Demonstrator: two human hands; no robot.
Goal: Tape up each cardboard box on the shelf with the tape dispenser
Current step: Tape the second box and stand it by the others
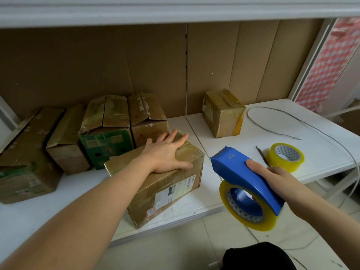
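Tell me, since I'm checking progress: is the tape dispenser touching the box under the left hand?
No, the tape dispenser is held in the right hand off to the side of the box, clear of it.

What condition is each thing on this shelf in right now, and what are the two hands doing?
Front box: flaps closed, lying at the shelf edge.
Left hand: flat on the front box, fingers spread.
Right hand: gripping the tape dispenser.
Tape dispenser: loaded with a roll, held clear of the box.
Green box: top flaps closed, seam gapping.
Small box: taped over, standing alone.
Spare tape roll: lying flat on the shelf.
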